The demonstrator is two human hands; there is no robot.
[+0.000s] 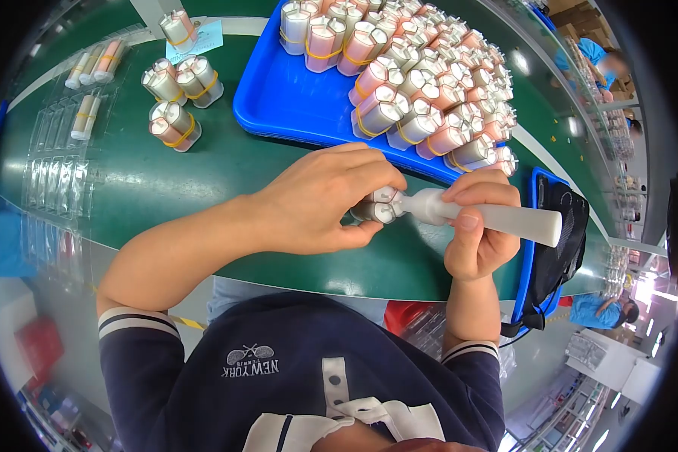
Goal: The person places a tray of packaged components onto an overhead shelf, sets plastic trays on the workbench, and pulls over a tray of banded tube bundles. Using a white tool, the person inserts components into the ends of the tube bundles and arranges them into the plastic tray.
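Observation:
My left hand [320, 197] is closed around a small bundle of white-topped cylinders [384, 203], holding it over the green table. In my right hand [478, 226] is a white plastic tool [531, 224] with a flared handle, a round collar and a narrow tip. That tip points left and meets the top end of the bundle; whether it presses on it I cannot tell. Similar bundles [175, 126], pink or grey-white with yellow rubber bands, stand on the table to the left.
A blue tray [275, 124] beyond my hands holds many banded bundles [384, 109]. Clear plastic trays [56, 177] lie at the left. A black mesh bag [561, 233] sits in a blue bin at the right. Other people [599, 309] are at the edges.

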